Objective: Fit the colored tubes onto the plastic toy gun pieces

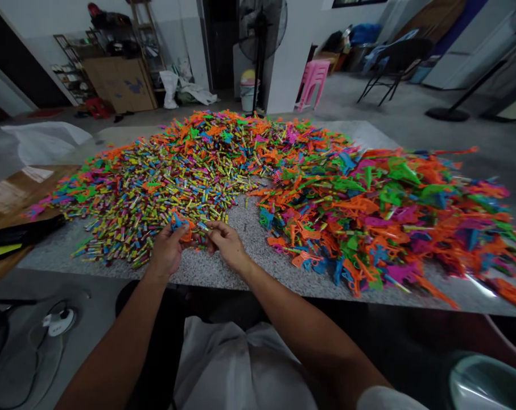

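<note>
My left hand (167, 251) is closed around a few small plastic toy pieces, a blue one and orange ones (186, 230), near the table's front edge. Beside it, my right hand (228, 244) pinches a small coloured tube (203, 226), its end pointing toward the left hand's pieces. Whether tube and pieces touch, I cannot tell. Just beyond both hands spreads a heap of small yellow, blue and red tubes (155, 193). To the right lies a big pile of orange, green, blue and pink plastic toys (368, 222), some with tubes attached.
The speckled grey tabletop (249, 250) shows between the heaps. A black case or pouch (23, 233) lies on a wooden board at the left. Behind the table stand a fan (261, 28) and pink stools (313, 82). A white power strip (59, 322) is at lower left.
</note>
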Motion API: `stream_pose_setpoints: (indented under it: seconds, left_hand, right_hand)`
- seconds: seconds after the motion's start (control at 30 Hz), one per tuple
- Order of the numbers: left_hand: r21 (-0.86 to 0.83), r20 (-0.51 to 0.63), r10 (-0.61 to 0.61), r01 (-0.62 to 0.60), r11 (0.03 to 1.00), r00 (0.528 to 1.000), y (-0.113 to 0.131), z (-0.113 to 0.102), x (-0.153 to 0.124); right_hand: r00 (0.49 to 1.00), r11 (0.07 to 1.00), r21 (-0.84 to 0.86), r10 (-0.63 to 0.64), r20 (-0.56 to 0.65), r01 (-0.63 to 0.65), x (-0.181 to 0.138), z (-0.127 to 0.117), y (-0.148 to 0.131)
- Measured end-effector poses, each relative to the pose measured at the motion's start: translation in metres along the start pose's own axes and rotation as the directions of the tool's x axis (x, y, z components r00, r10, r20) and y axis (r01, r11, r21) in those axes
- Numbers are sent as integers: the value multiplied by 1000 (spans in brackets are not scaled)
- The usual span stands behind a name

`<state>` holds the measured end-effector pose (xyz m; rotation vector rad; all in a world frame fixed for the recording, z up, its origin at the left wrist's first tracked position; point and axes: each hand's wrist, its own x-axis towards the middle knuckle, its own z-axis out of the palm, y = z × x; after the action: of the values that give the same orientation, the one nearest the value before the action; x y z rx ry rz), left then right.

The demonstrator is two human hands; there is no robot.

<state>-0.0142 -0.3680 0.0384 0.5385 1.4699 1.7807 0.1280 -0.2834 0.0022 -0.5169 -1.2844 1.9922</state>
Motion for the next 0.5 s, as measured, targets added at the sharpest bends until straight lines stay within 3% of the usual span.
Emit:
stream_pose_setpoints:
  seconds: [0.5]
  left_hand:
    - [55, 27, -19, 17, 998, 999, 2, 11, -5]
  right_hand:
    - [998, 998, -25, -51, -21, 51, -12, -11, -1]
